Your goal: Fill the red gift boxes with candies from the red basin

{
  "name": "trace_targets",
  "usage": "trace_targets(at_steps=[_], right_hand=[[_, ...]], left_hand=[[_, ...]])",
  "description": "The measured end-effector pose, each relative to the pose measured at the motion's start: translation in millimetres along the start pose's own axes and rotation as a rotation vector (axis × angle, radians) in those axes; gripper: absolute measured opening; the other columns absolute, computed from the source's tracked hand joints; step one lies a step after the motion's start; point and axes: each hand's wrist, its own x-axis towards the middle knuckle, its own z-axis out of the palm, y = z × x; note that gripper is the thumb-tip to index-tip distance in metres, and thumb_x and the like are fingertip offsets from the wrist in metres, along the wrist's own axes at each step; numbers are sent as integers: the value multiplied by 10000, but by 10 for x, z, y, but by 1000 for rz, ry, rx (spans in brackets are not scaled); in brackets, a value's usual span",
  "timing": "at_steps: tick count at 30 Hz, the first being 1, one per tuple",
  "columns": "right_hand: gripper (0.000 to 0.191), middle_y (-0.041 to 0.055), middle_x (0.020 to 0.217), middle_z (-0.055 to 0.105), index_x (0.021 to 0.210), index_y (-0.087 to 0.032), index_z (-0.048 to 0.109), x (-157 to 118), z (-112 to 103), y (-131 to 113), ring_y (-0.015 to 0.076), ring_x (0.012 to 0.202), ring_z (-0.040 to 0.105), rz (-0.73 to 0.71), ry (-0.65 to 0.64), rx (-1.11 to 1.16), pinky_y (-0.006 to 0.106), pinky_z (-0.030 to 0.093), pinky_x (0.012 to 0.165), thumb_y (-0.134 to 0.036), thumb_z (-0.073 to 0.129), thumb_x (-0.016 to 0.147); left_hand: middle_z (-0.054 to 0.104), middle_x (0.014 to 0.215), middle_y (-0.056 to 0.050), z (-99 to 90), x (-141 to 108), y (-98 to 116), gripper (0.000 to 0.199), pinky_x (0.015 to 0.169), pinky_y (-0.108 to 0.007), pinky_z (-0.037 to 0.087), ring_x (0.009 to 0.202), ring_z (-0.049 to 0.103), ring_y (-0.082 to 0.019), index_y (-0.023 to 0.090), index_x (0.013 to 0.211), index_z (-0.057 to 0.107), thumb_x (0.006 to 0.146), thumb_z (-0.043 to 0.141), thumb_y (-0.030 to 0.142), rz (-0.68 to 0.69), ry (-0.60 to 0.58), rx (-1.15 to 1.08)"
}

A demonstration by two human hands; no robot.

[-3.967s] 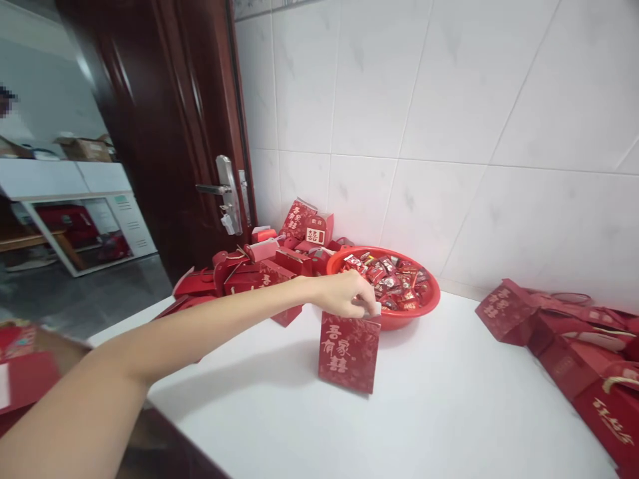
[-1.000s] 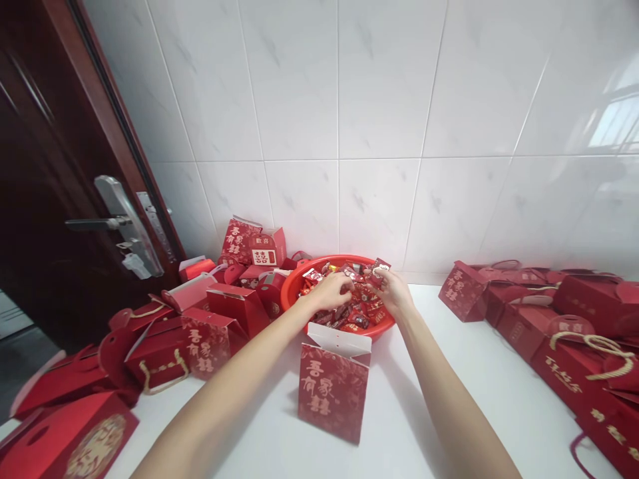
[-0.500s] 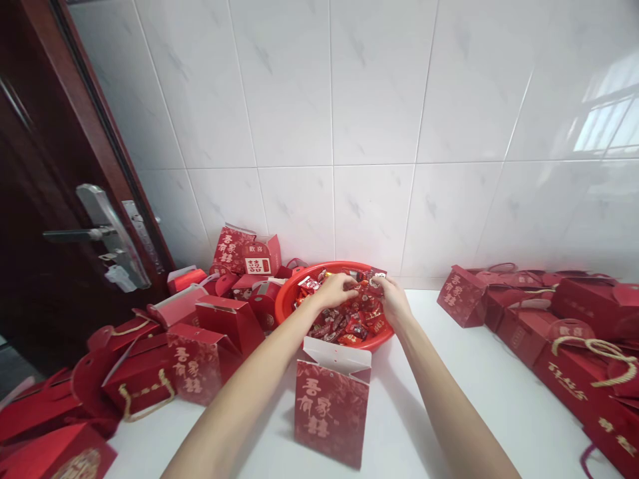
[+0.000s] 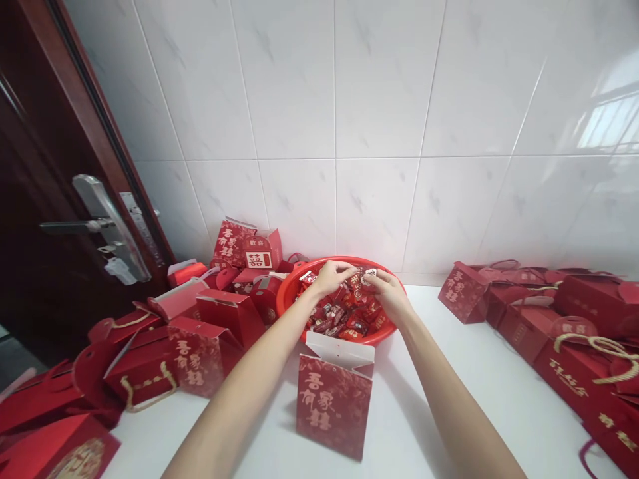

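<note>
Pale Wall, Dark Door

Before me the tiled wall is glossy, carrying a bright, barred reflection at right. At left, a tag hangs by the door's metal handle. The table is white.

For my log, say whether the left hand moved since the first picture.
Yes: the left hand moved from the front box to over the red basin.
</note>
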Motion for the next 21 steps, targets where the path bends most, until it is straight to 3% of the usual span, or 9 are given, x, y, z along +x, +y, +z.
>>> trace_targets(at_steps=[6, 8, 11, 14, 17, 21], right_hand=[[300, 15, 791, 720, 792, -190, 709, -30, 17, -32, 170, 698, 651, -20, -12, -19, 284, 530, 644, -388, 806, 589], [293, 14, 803, 723, 813, -196, 699, -4, 1, -22, 176, 718, 654, -62, 51, -1, 291, 532, 658, -382, 782, 603], [225, -10, 717, 685, 773, -214, 641, 56, -43, -5, 169, 679, 635, -110, 249, 52, 273, 511, 608, -353, 721, 616], [194, -45, 621, 617, 726, -233, 549, 97, -77, 4, 146, 595, 593, -107, 424, 143, 251, 476, 531, -315, 683, 612], [219, -66, 616, 598, 755, -243, 525, 106, -83, 10, 128, 566, 573, -115, 468, 189, 236, 457, 502, -285, 671, 598], [283, -68, 641, 619, 855, -244, 581, 104, -86, 19, 131, 571, 581, -112, 454, 182, 245, 466, 516, -274, 660, 585]], left_hand=[[748, 858, -66, 13, 0, 18, 455, 803, -321, 498, 842, 655, -212, 127, 825, 726, 763, 645, 571, -6, -6, -47], [743, 845, -64, 36, -3, 27, 480, 783, -329, 512, 796, 660, -202, 126, 852, 719, 811, 587, 586, -46, -3, -139], [749, 870, -70, 82, -23, 25, 465, 763, -342, 527, 767, 675, -201, 137, 913, 723, 870, 515, 551, -125, -82, -180], [758, 981, -70, 140, -70, 7, 358, 843, -328, 512, 901, 687, -225, 158, 943, 740, 778, 675, 469, -108, -264, 52], [745, 1082, -72, 212, -120, -5, 460, 863, -312, 496, 990, 674, -250, 172, 1052, 727, 676, 784, 430, -100, -473, 281], [743, 1052, -56, 296, -147, 13, 482, 791, -300, 494, 942, 669, -254, 185, 1098, 705, 647, 796, 325, -88, -526, 413]])
